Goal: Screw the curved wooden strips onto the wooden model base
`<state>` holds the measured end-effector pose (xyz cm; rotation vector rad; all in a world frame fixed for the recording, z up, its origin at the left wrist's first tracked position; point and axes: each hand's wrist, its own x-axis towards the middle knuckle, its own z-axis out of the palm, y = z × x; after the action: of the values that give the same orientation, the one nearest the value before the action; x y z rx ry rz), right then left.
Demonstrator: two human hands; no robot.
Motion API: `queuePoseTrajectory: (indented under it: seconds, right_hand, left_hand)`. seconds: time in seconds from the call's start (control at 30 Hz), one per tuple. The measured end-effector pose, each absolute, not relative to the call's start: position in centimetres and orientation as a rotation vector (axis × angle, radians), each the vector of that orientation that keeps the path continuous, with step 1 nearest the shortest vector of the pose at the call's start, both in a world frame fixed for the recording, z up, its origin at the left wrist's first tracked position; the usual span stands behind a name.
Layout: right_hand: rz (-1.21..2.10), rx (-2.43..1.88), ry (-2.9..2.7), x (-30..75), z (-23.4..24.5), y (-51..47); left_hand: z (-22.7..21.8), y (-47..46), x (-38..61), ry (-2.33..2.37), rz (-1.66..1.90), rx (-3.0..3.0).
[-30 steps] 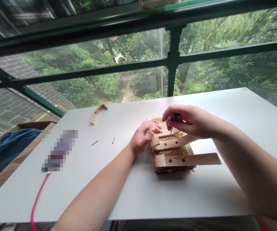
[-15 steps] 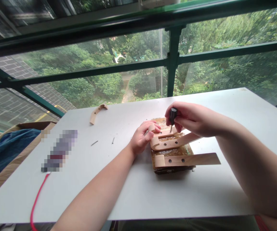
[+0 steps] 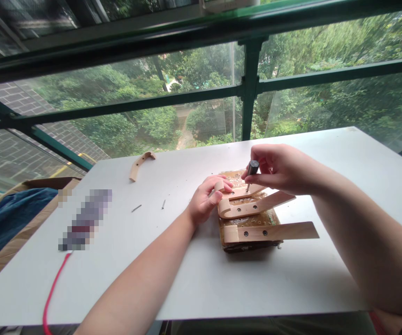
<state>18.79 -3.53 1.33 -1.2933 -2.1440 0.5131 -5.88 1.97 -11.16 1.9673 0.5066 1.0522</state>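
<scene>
My right hand (image 3: 280, 168) pinches the black handle of a screwdriver (image 3: 253, 168). The screwdriver's tip stands in a screw hole of the farthest wooden hook (image 3: 240, 192). Around the curled end of that same hook, my left hand (image 3: 208, 197) is closed, its thumb at the near side. Under it lies a block wrapped in brown tape (image 3: 267, 217). Two more wooden pieces lie across the block: a middle hook (image 3: 246, 210) and a near one (image 3: 288, 231), each with two dark screws in it.
A loose wooden hook (image 3: 141, 164) lies at the white table's (image 3: 187, 288) far left. Two loose screws, one (image 3: 136, 208) left of the other (image 3: 163, 204), lie left of my left hand. A blurred-out object with a red cord (image 3: 52, 293) and a cardboard box (image 3: 47, 204) are farther left.
My right hand has shifted slightly up and right, with its fingers farther back on the screwdriver, showing more of the middle hook. My left hand stays in place.
</scene>
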Motion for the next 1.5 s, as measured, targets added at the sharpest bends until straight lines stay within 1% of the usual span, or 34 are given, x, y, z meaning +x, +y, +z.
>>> queuePoseTrajectory:
  seconds: [0.23,0.4,0.47,0.57,0.73,1.17,1.3,1.5]
  right_hand:
    - [0.375,-1.332,-2.116,18.9,0.9,-3.0]
    - [0.570,-1.149,-2.151,18.3,0.6,-3.2]
    - [0.600,-1.109,-2.182,18.1,0.7,-3.4]
    - [0.578,-1.128,-2.200,18.1,0.9,-3.7]
    - [0.713,-1.107,-2.255,18.7,1.5,-3.9]
    - [0.799,-1.243,-2.187,19.5,2.1,-4.0]
    - [0.736,-1.272,-2.204,19.7,2.2,-3.9]
    - [0.427,-1.338,-2.258,19.5,2.3,-4.0]
  left_hand:
    - [-10.9,1.9,-6.0,0.522,1.028,1.986]
    - [-11.0,1.9,-6.0,0.532,1.025,1.978]
    - [-11.0,1.9,-6.0,0.528,1.027,1.974]
    - [-11.0,1.9,-6.0,0.522,1.038,1.977]
    - [-10.9,1.9,-5.9,0.532,1.039,1.981]
    - [-11.0,1.9,-5.9,0.536,1.049,1.983]
    - [-11.0,1.9,-5.8,0.530,1.048,1.972]
    - [-11.0,1.9,-5.8,0.517,1.054,1.973]
